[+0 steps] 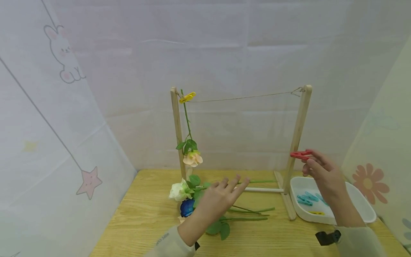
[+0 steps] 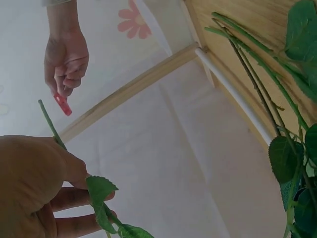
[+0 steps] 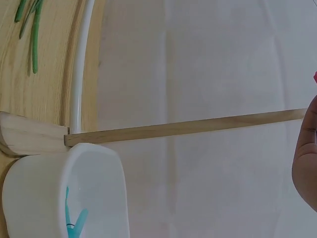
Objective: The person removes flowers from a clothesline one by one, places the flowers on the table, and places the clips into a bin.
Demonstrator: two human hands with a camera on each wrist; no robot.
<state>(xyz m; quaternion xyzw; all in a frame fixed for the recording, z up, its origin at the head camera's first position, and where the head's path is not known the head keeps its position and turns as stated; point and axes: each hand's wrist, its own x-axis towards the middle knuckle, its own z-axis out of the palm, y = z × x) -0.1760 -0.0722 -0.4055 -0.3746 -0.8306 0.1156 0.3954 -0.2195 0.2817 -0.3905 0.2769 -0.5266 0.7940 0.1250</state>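
My left hand (image 1: 216,200) holds a leafy green stem (image 2: 53,126) between thumb and fingers, above the table. In the head view this stem runs toward a white rose (image 1: 179,191) at the left. Raised at the right, my right hand (image 1: 326,180) pinches a red clothespin (image 1: 300,155) beside the wooden frame's right post (image 1: 300,125). A peach rose (image 1: 192,158) hangs head down near the left post, its stem clipped to the string (image 1: 237,98) by a yellow clothespin (image 1: 187,97). A blue rose (image 1: 186,207) lies under my left hand, partly hidden.
A white tray (image 1: 369,215) stands at the right with several teal clothespins (image 1: 304,200) and a yellow one (image 1: 316,213). Loose green stems (image 1: 247,218) lie on the wooden table (image 1: 135,221). A white bar (image 1: 264,190) joins the frame's feet. Patterned cloth surrounds the table.
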